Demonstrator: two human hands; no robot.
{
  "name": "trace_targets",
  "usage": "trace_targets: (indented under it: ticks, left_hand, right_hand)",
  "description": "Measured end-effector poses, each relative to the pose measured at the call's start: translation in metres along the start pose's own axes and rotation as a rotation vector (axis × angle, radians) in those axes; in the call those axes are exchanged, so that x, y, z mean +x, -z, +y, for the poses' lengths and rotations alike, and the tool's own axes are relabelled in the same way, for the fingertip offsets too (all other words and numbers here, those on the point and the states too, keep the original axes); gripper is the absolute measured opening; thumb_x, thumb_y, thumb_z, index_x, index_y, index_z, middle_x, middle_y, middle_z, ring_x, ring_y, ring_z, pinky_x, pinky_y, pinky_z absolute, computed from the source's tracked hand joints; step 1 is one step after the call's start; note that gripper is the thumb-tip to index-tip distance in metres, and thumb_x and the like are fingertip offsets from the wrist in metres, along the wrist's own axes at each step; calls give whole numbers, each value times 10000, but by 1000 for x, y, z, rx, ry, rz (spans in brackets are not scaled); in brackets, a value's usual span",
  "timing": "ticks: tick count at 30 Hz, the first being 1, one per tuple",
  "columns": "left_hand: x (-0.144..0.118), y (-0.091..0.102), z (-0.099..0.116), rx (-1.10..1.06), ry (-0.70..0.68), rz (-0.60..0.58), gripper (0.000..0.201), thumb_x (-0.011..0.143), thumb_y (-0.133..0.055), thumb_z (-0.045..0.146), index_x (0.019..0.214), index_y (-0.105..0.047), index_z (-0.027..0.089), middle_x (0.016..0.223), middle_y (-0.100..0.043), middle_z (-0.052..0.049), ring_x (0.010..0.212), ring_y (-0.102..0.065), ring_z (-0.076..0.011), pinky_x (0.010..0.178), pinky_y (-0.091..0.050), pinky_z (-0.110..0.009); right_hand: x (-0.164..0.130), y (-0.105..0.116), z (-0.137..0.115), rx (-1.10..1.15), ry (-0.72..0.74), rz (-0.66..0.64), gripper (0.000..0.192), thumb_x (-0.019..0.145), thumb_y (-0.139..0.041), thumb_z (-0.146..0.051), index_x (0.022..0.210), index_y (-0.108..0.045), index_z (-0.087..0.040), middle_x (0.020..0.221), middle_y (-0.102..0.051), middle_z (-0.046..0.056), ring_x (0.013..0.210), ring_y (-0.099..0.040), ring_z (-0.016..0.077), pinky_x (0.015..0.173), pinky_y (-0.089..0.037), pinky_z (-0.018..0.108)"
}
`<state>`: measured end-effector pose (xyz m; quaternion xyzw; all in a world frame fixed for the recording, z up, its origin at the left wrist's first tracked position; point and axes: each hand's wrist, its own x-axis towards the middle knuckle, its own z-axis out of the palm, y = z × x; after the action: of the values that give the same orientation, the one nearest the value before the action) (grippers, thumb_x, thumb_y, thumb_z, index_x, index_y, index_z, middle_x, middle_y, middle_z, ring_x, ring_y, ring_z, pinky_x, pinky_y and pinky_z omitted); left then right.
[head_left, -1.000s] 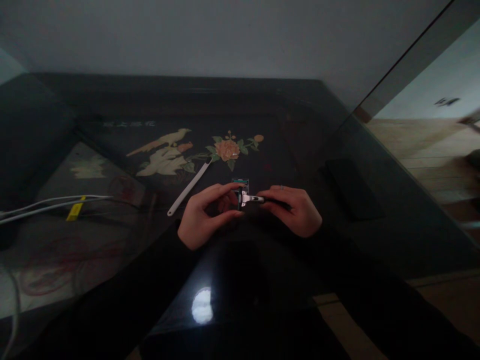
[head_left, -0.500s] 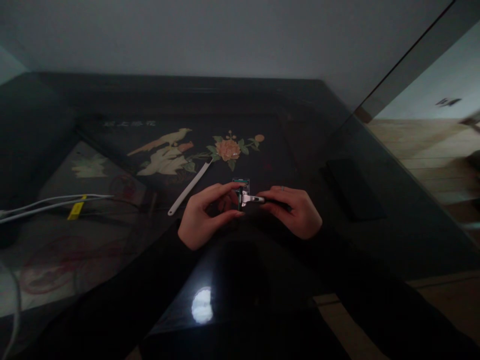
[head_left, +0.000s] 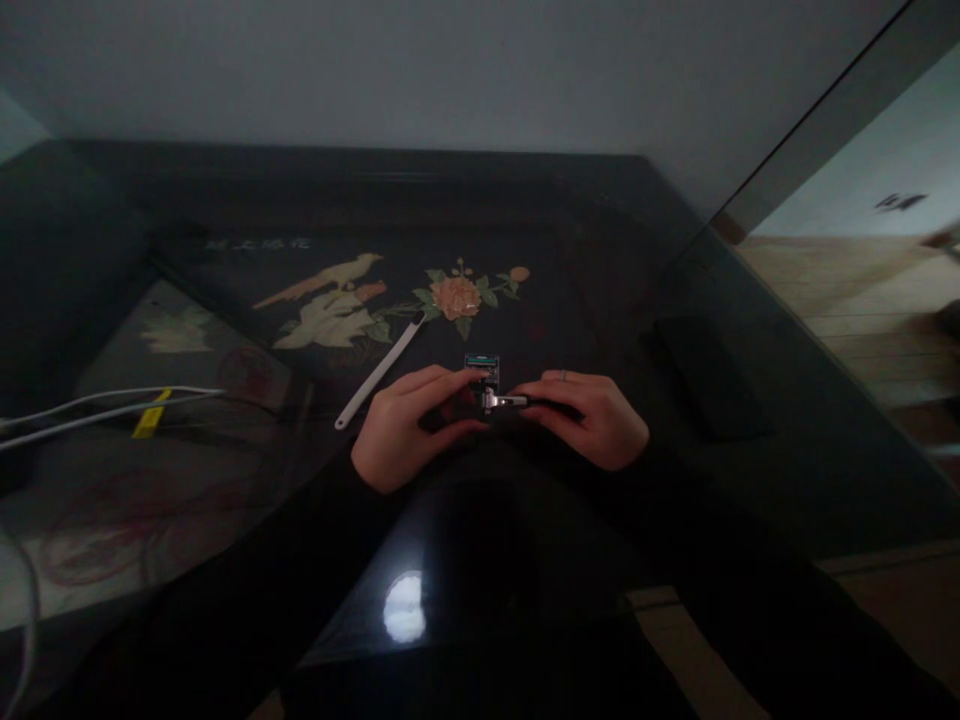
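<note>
My right hand is closed around the dark handle of a razor, whose silvery neck points left. At the neck's end, the index finger and thumb of my left hand pinch the two ends of the narrow razor head, partly hidden by them. Just beyond my left fingertip is a small dark cartridge-like piece with a green strip; whether it lies on the table or is touched by the finger I cannot tell. Left of that, a slim white strip with a hole at one end lies slantwise.
The dark glossy table bears a picture of birds and a flower. At the right lies a black flat object. White cables with a yellow tag run in from the left. A grey wall stands behind the table.
The razor head has turned between my fingers: its green face showed before and now it looks thin and dark. Both hands stay in nearly the same place.
</note>
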<state>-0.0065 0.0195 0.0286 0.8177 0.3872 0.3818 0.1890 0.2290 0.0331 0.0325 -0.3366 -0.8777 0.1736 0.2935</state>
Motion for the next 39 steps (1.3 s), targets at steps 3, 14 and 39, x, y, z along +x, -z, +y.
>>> trace_targets:
  ticks: [3,14,39]
  left_hand:
    - [1,0,0,-56,36,2,395,785,-731,275,1160,-654,178,799,-649,-12,663,-566,-121,673,-485,-243]
    - [-2,-11,5,-694,305,95,474,673,-813,333,1104,-704,169,821,-646,-41,679,-563,-140,620,-475,-254]
    - [-2,-12,5,-777,405,97,437,636,-820,190,1061,-720,200,815,-670,-4,687,-582,-121,639,-472,-227]
  right_hand:
    - [0,0,-1,29,-14,4,215,920,-539,-250,1024,-700,-153,883,-725,80,768,-664,167,701,-516,276]
    - [1,-9,-12,265,-62,67,172,899,-576,-206,1014,-689,-147,867,-731,59,744,-662,148,674,-507,257]
    - [1,-7,-9,250,-90,27,189,911,-546,-223,1019,-684,-153,916,-738,65,807,-675,164,728,-510,274]
